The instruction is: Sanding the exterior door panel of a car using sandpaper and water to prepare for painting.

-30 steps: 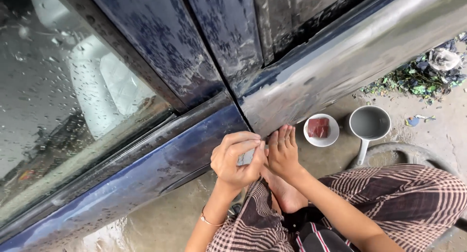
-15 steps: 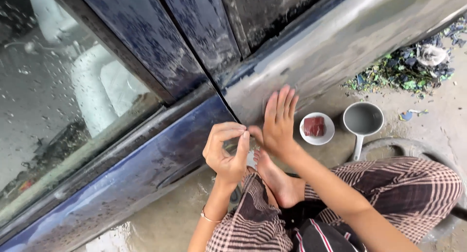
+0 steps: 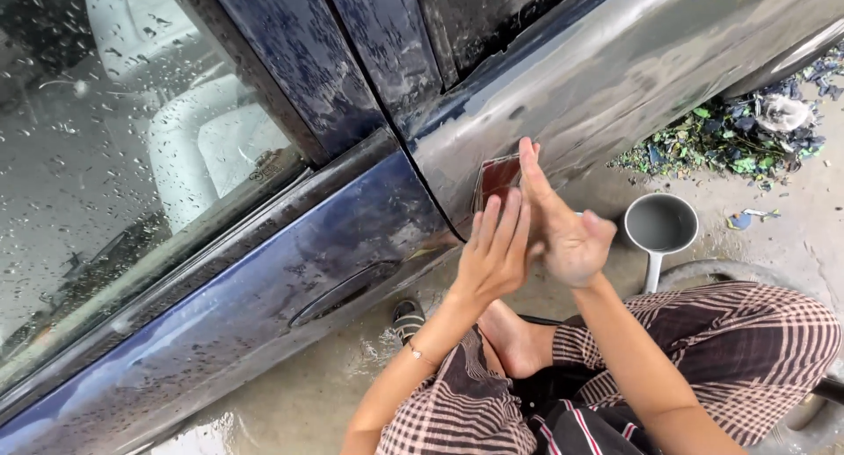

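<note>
Wet concrete ground, grey-brown, puddled below the car. On it, right of the bare foot: a grey scoop with a long handle, standing upright, handle toward the checked trouser leg. Left of the foot, a dark sandal, near the door's lower edge. Well beyond the scoop, against the car body, a heap of green and blue scraps with a pale crumpled rag on top. A few loose blue bits just beside the scoop.
</note>
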